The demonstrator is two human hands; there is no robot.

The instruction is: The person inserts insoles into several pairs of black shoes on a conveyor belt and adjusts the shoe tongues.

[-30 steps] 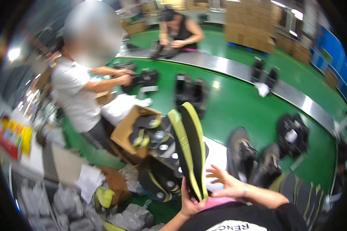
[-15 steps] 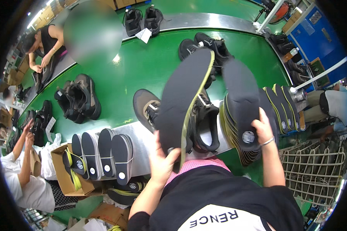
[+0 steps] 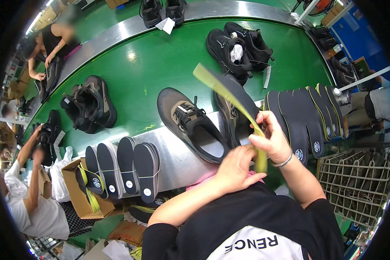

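Note:
A yellow-green-edged insole (image 3: 229, 96) stands tilted in front of me, seen nearly edge-on. My right hand (image 3: 271, 138) pinches it along its lower half. Against its near end my left hand (image 3: 238, 171) is closed, fingers curled. Right behind it shows a dark insole surface (image 3: 243, 92); whether this is a second insole I cannot tell. Just beyond my hands, on the metal edge, sits a brown and black shoe (image 3: 182, 115) with its opening toward me. Its mate (image 3: 230, 116) is partly covered by the insole and my hands.
Insoles stand in a row (image 3: 297, 115) at the right. Tied insole bundles (image 3: 145, 171) and a cardboard box (image 3: 76, 190) lie left. Black shoes (image 3: 232, 50) and another brown pair (image 3: 91, 104) rest on the green surface (image 3: 160, 56). Co-workers handle shoes at left; a wire rack (image 3: 355, 186) stands right.
My hands, each on a separate insole before, have come together. My left hand moved right, and the insole turned edge-on. The brown shoe is now uncovered.

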